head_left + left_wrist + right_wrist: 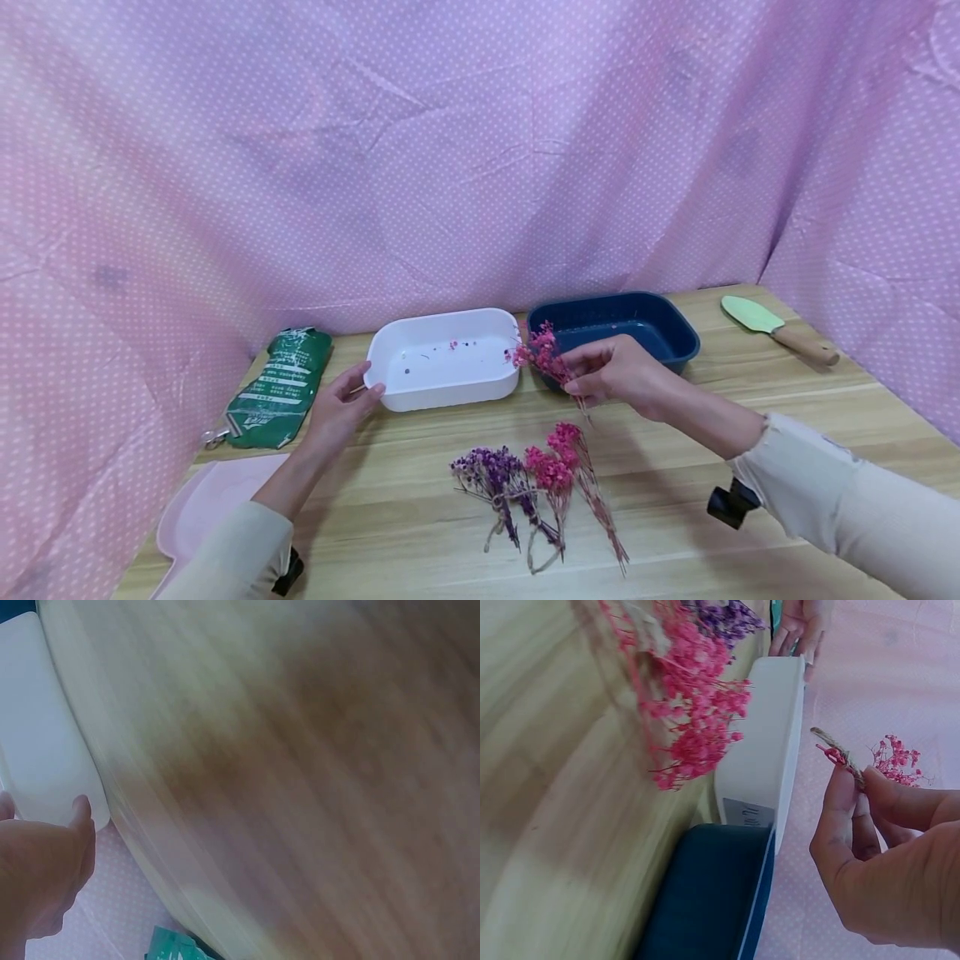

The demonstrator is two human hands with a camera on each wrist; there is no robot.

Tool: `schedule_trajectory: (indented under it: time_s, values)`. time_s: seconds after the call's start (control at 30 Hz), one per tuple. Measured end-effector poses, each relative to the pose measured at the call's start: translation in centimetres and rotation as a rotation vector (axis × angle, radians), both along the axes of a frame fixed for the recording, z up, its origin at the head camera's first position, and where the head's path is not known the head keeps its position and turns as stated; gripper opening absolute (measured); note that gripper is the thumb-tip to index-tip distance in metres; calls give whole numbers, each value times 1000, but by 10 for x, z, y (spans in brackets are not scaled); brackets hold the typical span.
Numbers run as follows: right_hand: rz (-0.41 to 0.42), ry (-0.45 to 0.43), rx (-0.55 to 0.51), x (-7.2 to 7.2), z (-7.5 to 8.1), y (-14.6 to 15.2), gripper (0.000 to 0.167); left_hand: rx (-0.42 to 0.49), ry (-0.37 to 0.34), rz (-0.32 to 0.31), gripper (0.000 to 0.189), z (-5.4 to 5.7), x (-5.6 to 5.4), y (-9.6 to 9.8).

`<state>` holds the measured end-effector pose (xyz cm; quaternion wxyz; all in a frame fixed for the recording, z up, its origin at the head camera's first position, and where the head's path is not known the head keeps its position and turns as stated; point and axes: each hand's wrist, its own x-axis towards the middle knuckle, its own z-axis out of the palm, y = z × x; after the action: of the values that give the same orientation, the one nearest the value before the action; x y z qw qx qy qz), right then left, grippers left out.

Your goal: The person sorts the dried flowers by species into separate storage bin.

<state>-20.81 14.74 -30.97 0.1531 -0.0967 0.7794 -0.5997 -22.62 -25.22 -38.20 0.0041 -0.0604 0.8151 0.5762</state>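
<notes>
Between thumb and fingertips, my right hand [622, 375] pinches a small bunch of pink dried flowers [546, 354] above the table, in front of the dark blue tub. Twine [841, 754] round its stems shows in the right wrist view. With thumb and fingers, my left hand [341, 408] grips the left end of a white rectangular tub [442, 392]. A few loose flower bits lie inside that tub. Nearer me on the table lie purple dried flowers [491, 471] and more pink dried flowers [551, 468], some tied with twine.
The dark blue tub [678, 346] stands right beside the white one. A green-bladed trowel [757, 317] with a wooden handle lies at the far right. To the left are a crumpled green bag [281, 387] and a pale pink sheet-like item [213, 500]. Polka-dot cloth [465, 167] hangs behind the table.
</notes>
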Motion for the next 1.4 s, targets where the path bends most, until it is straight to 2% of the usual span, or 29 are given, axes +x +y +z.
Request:
schedule_trajectory:
  time_s: [0.37,0.87,1.2,1.4]
  values:
    - [21,-9,-76,-20,5,-21,45,17,-6,4,62,1,0,0]
    - [-55,2,-56,-57,17,-45,43,47,10,-10,64,0,0,0]
    - [-93,23,-113,-80,20,-64,44,46,7,-7,64,1,0,0]
    - [-107,22,-146,-90,17,-77,43,35,-4,-10,66,0,0,-1]
